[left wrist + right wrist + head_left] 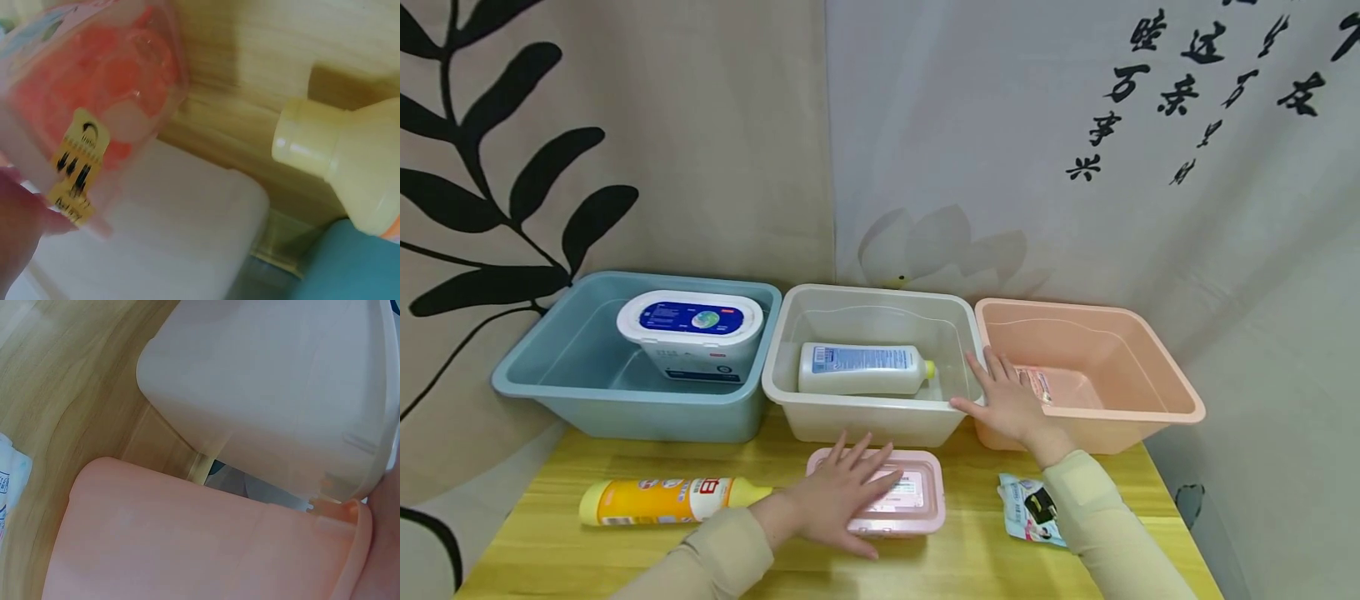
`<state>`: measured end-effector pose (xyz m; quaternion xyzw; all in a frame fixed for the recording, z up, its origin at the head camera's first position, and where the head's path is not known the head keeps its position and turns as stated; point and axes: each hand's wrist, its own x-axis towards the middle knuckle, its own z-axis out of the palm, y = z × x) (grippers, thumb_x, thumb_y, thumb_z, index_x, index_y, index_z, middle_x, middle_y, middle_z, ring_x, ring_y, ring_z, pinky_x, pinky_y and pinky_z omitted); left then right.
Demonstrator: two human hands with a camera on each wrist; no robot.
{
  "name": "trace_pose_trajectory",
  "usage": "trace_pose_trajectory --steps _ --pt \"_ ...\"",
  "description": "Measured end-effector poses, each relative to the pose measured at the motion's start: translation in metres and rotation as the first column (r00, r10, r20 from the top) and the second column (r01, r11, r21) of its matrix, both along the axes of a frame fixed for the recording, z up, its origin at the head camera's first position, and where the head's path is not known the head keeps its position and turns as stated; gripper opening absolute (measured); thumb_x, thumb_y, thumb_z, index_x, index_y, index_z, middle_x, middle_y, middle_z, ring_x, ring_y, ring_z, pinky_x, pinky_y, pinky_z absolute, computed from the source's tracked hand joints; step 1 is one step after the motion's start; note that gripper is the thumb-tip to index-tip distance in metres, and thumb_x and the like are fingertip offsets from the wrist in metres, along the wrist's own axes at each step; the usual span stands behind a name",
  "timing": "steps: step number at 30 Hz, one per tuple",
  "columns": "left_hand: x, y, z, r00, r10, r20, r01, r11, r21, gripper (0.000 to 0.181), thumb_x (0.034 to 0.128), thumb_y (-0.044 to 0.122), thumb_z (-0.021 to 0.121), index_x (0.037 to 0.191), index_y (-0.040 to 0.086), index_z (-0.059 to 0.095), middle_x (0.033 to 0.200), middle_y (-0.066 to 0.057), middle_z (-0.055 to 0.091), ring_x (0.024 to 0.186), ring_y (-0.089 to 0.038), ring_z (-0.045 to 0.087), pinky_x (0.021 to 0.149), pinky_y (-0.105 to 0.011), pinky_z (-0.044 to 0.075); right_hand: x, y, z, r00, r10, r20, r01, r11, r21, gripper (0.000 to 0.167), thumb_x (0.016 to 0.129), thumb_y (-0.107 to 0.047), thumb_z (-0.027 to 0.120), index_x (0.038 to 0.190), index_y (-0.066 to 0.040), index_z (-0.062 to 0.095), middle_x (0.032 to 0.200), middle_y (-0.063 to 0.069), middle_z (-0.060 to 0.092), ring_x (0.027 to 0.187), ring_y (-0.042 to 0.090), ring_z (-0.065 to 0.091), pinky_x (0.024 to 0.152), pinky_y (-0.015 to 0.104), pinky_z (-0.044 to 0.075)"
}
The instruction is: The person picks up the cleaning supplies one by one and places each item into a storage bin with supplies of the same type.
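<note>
My left hand (838,500) spreads its fingers over the lid of a pink lidded box (925,492); I cannot tell how firmly it touches. In the left wrist view, that box (119,81) has see-through sides with reddish pieces inside and a yellow sticker. My right hand (1011,404) is stretched out with spread fingers at the adjoining rims of the white bin (880,406) and the peach bin (1120,414). Inside the white bin lies a white bottle (861,371) with a yellow cap. A small packet, partly hidden by the hand, lies in the peach bin.
Left stands a blue bin (625,408) holding a white lidded tub (700,342). A yellow-orange bottle (662,500) lies on the wooden table (970,575), its neck end near the left wrist. A light blue packet (1022,508) lies by the right forearm. Curtains hang behind.
</note>
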<state>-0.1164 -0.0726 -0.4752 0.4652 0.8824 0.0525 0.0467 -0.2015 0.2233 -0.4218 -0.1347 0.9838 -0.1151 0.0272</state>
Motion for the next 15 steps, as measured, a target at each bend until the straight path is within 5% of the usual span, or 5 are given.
trace_pose_trajectory --steps 15 --pt "-0.0014 0.0004 -0.0107 1.0 0.009 -0.02 -0.008 1.0 0.011 0.081 0.0814 0.062 0.053 0.149 0.027 0.025 0.157 -0.01 0.015 0.14 -0.04 0.022 0.108 -0.061 0.024 -0.0019 0.0006 -0.0014 1.0 0.0 -0.008 0.0 1.0 0.009 0.086 0.085 -0.063 0.049 0.151 -0.016 0.018 0.157 0.019 0.01 0.14 0.046 0.019 0.103 0.068 0.025"
